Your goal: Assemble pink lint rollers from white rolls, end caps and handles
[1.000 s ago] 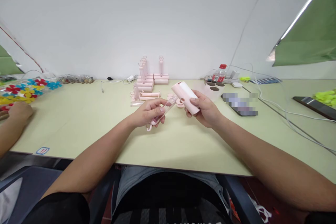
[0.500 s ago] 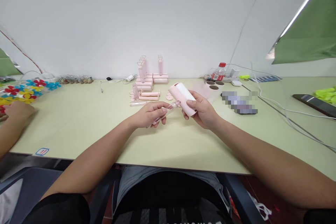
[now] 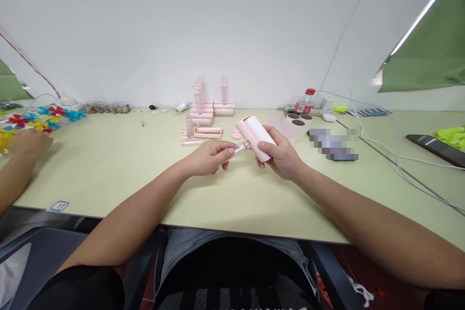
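My right hand (image 3: 281,152) is wrapped round a pink-and-white roller head (image 3: 256,138), tilted over the table. Between the thumb and fingers of my left hand (image 3: 214,156) is a clear handle (image 3: 242,146). Its tip meets the side of the roller head; whether it is seated there I cannot tell. My left palm hides the handle's other end. Beyond my hands lie an open pink roller frame (image 3: 208,131), a clear tube (image 3: 192,143) and small pink discs (image 3: 236,134). Finished-looking pink rollers (image 3: 224,106) with upright handles stand by the wall.
A red-capped bottle (image 3: 305,101), dark round discs (image 3: 298,122) and a blurred-out item (image 3: 332,144) lie to the right, with white cables (image 3: 395,155) and a dark phone-like slab (image 3: 436,149). At far left, another person's hand (image 3: 32,144) reaches among colourful flower shapes (image 3: 54,118).
My left hand has shifted slightly along the handle toward the roller head, covering more of it. The view has moved a little. The other person's hand has moved slightly right.
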`<control>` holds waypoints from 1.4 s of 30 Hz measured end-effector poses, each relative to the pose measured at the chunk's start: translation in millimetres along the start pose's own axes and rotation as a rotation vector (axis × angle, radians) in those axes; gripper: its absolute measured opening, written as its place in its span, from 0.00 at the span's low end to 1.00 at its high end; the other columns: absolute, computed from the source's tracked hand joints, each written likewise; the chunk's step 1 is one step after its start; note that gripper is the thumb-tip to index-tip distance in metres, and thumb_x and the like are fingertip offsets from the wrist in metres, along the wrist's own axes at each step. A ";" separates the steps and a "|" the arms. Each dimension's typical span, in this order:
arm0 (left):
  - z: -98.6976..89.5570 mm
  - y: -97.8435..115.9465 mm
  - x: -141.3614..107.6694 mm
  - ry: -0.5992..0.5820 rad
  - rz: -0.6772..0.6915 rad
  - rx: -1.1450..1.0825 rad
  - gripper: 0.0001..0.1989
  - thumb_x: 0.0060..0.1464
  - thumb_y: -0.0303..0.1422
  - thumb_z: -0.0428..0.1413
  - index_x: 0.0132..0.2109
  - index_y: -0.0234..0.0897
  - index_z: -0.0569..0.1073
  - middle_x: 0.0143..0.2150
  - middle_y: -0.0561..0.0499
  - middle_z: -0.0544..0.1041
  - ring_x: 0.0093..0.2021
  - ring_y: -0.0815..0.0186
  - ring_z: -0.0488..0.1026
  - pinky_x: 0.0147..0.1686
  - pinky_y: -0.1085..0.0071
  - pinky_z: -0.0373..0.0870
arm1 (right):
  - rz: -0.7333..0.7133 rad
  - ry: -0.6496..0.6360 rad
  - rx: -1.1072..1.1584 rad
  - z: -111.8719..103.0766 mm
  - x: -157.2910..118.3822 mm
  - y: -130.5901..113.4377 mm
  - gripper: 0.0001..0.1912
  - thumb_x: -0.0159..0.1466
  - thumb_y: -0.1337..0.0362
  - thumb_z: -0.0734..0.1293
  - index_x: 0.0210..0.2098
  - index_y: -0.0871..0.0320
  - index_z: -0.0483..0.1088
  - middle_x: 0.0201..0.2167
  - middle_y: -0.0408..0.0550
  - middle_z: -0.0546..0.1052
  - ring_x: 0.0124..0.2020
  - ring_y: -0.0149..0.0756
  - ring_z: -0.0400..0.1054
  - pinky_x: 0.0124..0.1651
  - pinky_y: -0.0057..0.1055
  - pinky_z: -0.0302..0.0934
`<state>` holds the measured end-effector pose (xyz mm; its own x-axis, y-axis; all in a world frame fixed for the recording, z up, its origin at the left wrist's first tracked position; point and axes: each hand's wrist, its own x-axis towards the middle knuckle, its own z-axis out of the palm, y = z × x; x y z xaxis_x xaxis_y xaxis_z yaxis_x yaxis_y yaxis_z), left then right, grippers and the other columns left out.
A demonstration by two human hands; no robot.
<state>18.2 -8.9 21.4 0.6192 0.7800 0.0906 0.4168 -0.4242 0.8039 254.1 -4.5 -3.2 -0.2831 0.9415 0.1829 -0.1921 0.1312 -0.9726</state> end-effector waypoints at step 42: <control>12.3 -11.2 7.3 0.098 0.101 -0.119 0.24 0.63 0.48 0.49 0.56 0.36 0.74 0.27 0.53 0.71 0.21 0.73 0.65 0.19 0.80 0.65 | -0.094 0.133 -0.140 -2.1 0.9 -9.9 0.24 0.54 0.55 0.72 0.48 0.54 0.68 0.32 0.43 0.72 0.24 0.34 0.65 0.19 0.31 0.62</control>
<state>26.2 -4.1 5.8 0.5839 0.7796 0.2264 0.2708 -0.4500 0.8510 257.7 -4.3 6.3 -0.1414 0.9547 0.2619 -0.0764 0.2532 -0.9644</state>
